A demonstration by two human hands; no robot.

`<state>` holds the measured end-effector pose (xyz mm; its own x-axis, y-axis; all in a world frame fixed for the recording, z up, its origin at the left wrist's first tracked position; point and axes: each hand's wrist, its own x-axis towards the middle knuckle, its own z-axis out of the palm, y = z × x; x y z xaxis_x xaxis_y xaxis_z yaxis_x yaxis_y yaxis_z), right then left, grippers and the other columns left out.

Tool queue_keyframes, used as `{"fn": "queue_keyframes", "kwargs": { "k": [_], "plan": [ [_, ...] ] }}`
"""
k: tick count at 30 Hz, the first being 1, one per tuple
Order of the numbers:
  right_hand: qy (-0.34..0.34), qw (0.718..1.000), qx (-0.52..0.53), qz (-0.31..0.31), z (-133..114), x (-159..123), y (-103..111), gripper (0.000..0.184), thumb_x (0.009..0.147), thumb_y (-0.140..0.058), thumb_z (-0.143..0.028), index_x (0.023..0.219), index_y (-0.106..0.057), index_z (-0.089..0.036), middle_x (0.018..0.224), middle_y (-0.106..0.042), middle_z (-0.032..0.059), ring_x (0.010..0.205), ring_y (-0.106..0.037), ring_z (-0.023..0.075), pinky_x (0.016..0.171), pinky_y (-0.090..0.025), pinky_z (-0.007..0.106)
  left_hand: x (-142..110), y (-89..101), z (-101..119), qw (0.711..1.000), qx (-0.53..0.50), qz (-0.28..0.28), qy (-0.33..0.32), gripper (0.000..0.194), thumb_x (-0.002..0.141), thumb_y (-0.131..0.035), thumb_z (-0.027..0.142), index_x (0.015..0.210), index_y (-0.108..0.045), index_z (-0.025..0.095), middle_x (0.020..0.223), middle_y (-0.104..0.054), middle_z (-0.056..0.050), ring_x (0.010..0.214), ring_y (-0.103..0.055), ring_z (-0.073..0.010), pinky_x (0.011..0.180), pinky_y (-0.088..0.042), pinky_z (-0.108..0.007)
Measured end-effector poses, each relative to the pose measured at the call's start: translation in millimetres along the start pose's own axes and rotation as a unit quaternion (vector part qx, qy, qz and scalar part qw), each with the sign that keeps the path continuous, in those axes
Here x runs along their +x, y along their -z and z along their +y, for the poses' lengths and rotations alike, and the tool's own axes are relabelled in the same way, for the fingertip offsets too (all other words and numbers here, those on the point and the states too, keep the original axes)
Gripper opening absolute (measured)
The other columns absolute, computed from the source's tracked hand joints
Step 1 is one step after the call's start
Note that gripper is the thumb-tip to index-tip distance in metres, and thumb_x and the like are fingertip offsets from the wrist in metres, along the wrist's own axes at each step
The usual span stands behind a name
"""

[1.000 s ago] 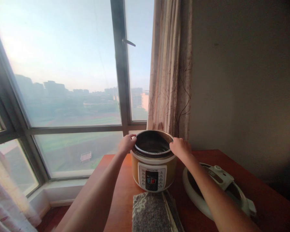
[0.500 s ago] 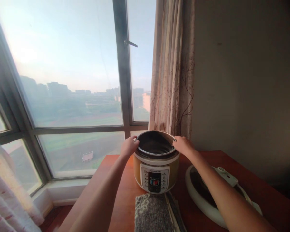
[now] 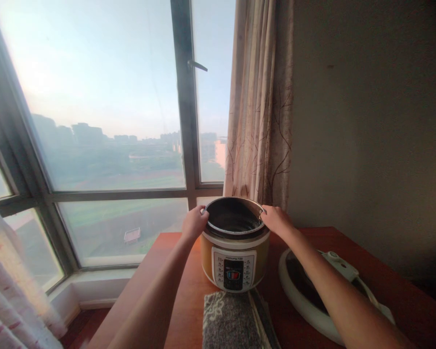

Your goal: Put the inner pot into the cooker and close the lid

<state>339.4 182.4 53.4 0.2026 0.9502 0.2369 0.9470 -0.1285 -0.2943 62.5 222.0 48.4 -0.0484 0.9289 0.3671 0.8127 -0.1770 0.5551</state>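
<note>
A dark, round inner pot [image 3: 234, 213] with a metal rim sits in the top of a yellow and white rice cooker [image 3: 262, 257]. On its left side, my left hand [image 3: 195, 222] is closed on the rim. Opposite it, my right hand [image 3: 276, 219] pinches the rim at the right. The cooker's front panel [image 3: 234, 271] faces me, with a dark display and buttons. Directly in front of the cooker lies a folded grey cloth [image 3: 232, 322] with a pale pattern. The rice cooker's lid [image 3: 288, 291] rests to the right, partly hidden beneath my right forearm.
The cooker stands on a reddish-brown wooden table [image 3: 181, 291]. Behind it hang a patterned curtain [image 3: 254, 97] and a large window [image 3: 109, 97] with a metal frame. A dark wall [image 3: 366, 121] rises behind the table's right side. Another curtain [image 3: 10, 291] hangs at the lower left.
Almost nothing differs. Both hands keep their hold on the pot's rim, and the cooker's panel appears turned very slightly to the right.
</note>
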Motion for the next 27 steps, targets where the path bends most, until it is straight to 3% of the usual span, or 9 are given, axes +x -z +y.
{"fn": "queue_keyframes", "kwargs": {
  "k": [3,6,9,12,14,17,20,24,27],
  "plan": [
    [0.004,1.000,0.019,0.019,1.3,-1.6,-3.5,0.036,0.092,-0.040,-0.024,0.107,-0.073,-0.020,0.103,-0.075,0.0139,0.097,-0.069,0.0278,0.078,-0.045,0.031,-2.1,-1.3,-1.2,1.000,-0.017,0.018,-0.005,0.038,0.092,-0.047,0.031,0.117,-0.071,0.017,0.087,-0.076,-0.008,0.088,-0.070,-0.0238,0.075,-0.048,-0.029],
    [0.019,0.997,0.055,0.047,4.3,-11.0,-4.8,0.043,0.095,-0.037,-0.026,0.127,-0.064,-0.016,0.101,-0.075,0.0126,0.098,-0.068,0.0256,0.082,-0.045,0.030,-15.6,-2.7,-3.5,0.998,-0.039,0.040,-0.008,0.043,0.096,-0.041,0.037,0.124,-0.066,0.015,0.085,-0.074,-0.008,0.084,-0.070,-0.0221,0.075,-0.049,-0.029],
    [0.038,0.992,0.094,0.077,12.1,-36.6,-7.7,0.053,0.098,-0.032,-0.030,0.145,-0.045,-0.011,0.090,-0.074,0.0081,0.089,-0.068,0.0218,0.081,-0.047,0.028,-47.7,-7.5,-12.2,0.993,-0.090,0.075,-0.017,0.048,0.098,-0.035,0.040,0.133,-0.055,0.014,0.099,-0.074,-0.009,0.082,-0.069,-0.0184,0.075,-0.053,-0.027],
    [0.053,0.972,0.189,0.131,25.8,-79.6,-22.9,0.056,0.098,-0.026,-0.036,0.142,-0.047,-0.009,0.076,-0.068,0.0051,0.072,-0.065,0.0207,0.073,-0.049,0.028,-94.2,-19.3,-28.7,0.971,-0.200,0.130,-0.034,0.041,0.092,-0.044,0.038,0.126,-0.058,0.020,0.122,-0.070,-0.010,0.091,-0.069,-0.0194,0.078,-0.056,-0.030],
    [0.051,0.944,0.284,0.159,36.6,-113.3,-43.4,0.053,0.096,-0.032,-0.044,0.132,-0.057,-0.014,0.078,-0.068,0.0054,0.074,-0.066,0.0215,0.074,-0.051,0.029,-127.0,-29.4,-40.5,0.971,-0.217,0.102,-0.016,0.035,0.090,-0.046,0.038,0.117,-0.062,0.023,0.118,-0.072,-0.010,0.093,-0.070,-0.0214,0.075,-0.058,-0.031],
    [0.026,0.926,0.343,0.154,50.1,-160.6,-86.4,0.046,0.094,-0.040,-0.048,0.121,-0.064,-0.021,0.084,-0.072,0.0083,0.084,-0.070,0.0253,0.081,-0.055,0.034,-170.4,-42.5,-54.5,0.978,-0.205,-0.014,-0.032,0.031,0.090,-0.046,0.041,0.102,-0.069,0.025,0.107,-0.076,-0.010,0.089,-0.072,-0.0239,0.074,-0.060,-0.035],
    [0.032,0.926,0.363,0.103,54.2,-195.4,-133.5,0.035,0.092,-0.045,-0.047,0.107,-0.071,-0.028,0.099,-0.076,0.0097,0.091,-0.073,0.0268,0.079,-0.059,0.034,-202.4,-53.0,-67.0,0.987,-0.131,-0.043,-0.087,0.031,0.092,-0.048,0.043,0.108,-0.071,0.031,0.125,-0.071,-0.008,0.113,-0.068,-0.0259,0.095,-0.057,-0.040],
    [0.145,0.942,0.303,0.029,46.7,-217.4,-187.4,0.041,0.088,-0.054,-0.034,0.127,-0.067,-0.035,0.131,-0.068,0.0042,0.121,-0.064,0.0274,0.102,-0.053,0.037,-229.3,-80.6,-92.7,0.987,-0.019,-0.085,-0.136,0.042,0.091,-0.049,0.046,0.128,-0.067,0.035,0.135,-0.066,-0.007,0.125,-0.062,-0.0277,0.103,-0.054,-0.042],
    [0.194,0.963,0.187,0.006,43.7,-219.7,-220.7,0.057,0.078,-0.067,-0.030,0.135,-0.063,-0.036,0.140,-0.059,0.0048,0.127,-0.058,0.0347,0.104,-0.052,0.045,-241.2,-113.2,-114.9,0.974,0.072,-0.124,-0.177,0.059,0.079,-0.068,0.052,0.136,-0.061,0.039,0.143,-0.059,-0.009,0.130,-0.057,-0.0355,0.103,-0.053,-0.049]
  ]
}}
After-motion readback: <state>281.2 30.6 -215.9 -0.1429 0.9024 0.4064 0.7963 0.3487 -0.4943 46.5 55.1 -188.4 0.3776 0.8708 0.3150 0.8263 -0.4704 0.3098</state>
